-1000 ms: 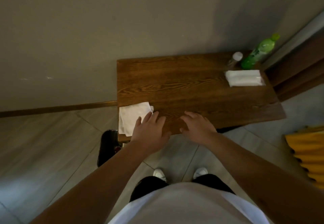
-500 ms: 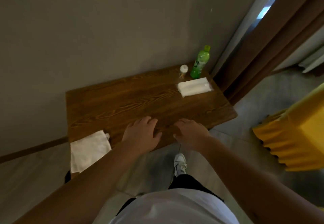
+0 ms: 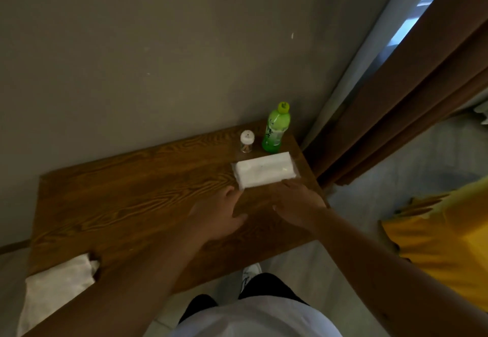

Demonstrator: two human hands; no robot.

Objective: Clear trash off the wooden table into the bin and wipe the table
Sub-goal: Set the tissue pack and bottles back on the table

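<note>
While both hands reach with loose fingers gripping nothing, the left hand and right hand sit just short of the tissue pack. Bottle and jar stand behind it; the cloth lies well apart, so the surface looks unwiped.

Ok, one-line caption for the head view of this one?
Both bare hands, left hand and right hand, reach across the wooden table toward a white tissue pack beside a green bottle.

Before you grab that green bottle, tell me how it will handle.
The green bottle stands tall and narrow, so a push near its cap would probably tip it. Its round body would likely roll once down. It looks like plastic, so probably not fragile.
</note>
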